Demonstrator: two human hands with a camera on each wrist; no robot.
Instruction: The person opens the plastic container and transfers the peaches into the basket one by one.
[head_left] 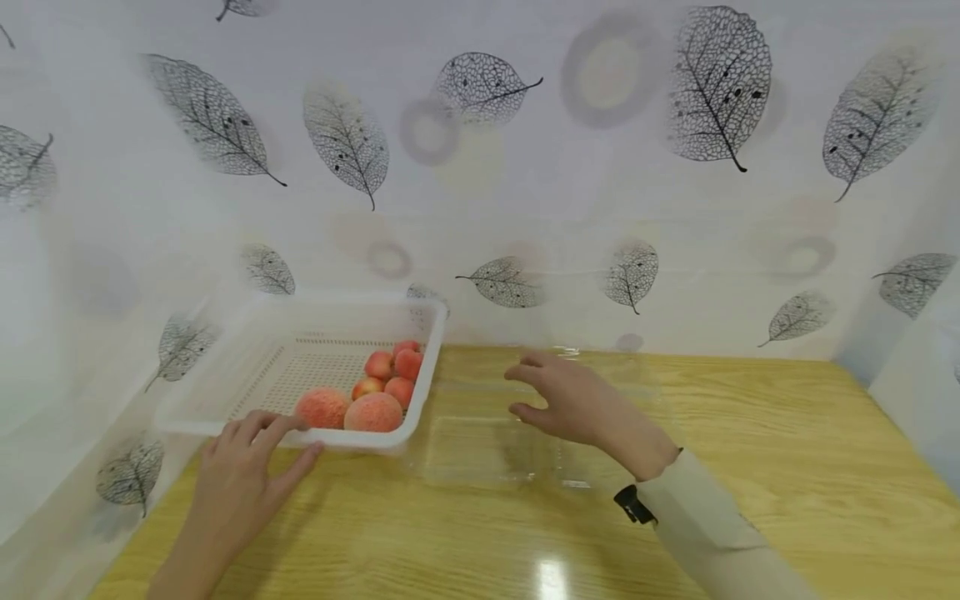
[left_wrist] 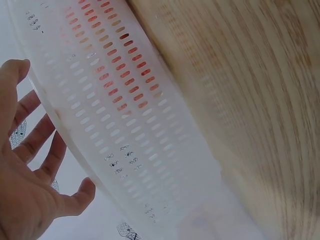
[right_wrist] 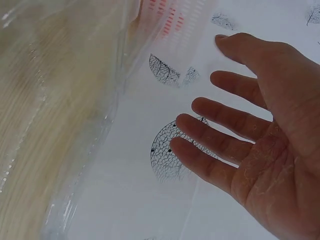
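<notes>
In the head view a white plastic basket (head_left: 427,367) stands at the left, holding two large pinkish-red fruits (head_left: 373,412) and several smaller red ones (head_left: 380,364). My left hand (head_left: 243,471) is at its front rim, fingertips over the edge and thumb apart. The left wrist view shows that hand (left_wrist: 30,170) with spread, slightly bent fingers beside the rim of the slotted basket (left_wrist: 165,120). To the right, my right hand (head_left: 562,400) hovers over a clear plastic container (head_left: 480,450). Its fingers are loosely spread in the right wrist view, and the hand (right_wrist: 265,135) holds nothing.
Under everything lies a wood-grain table (head_left: 787,467). A pale sheet with leaf prints (head_left: 510,217) hangs behind it and round both sides. The basket's back wall is close to this sheet. A black band (head_left: 636,504) sits at my right wrist.
</notes>
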